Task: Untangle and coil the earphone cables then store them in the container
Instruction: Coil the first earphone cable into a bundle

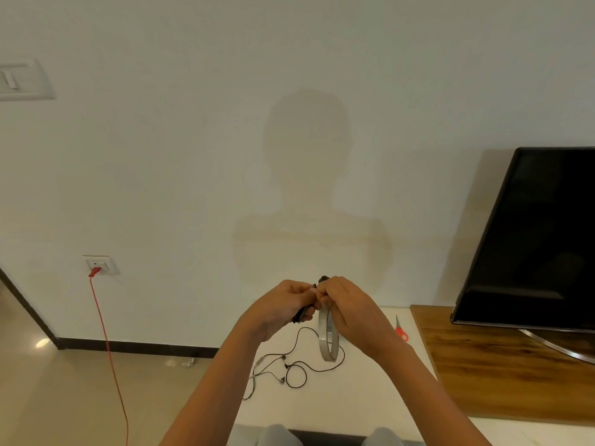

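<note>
At lower centre a dark cable bundle (pixel 302 313) is pinched by the left hand (pixel 283 305) and right hand (pixel 347 304), held together; thin black earphones (pixel 286 366) are left looped on the smooth white worktop (pixel 354 397)

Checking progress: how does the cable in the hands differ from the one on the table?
The held cable is bunched into a tight dark bundle; the table cable sprawls in loose loops. The held cable is pinched by the left hand and right hand, raised; the table cable lies untouched. Both are thin and dark.
</note>
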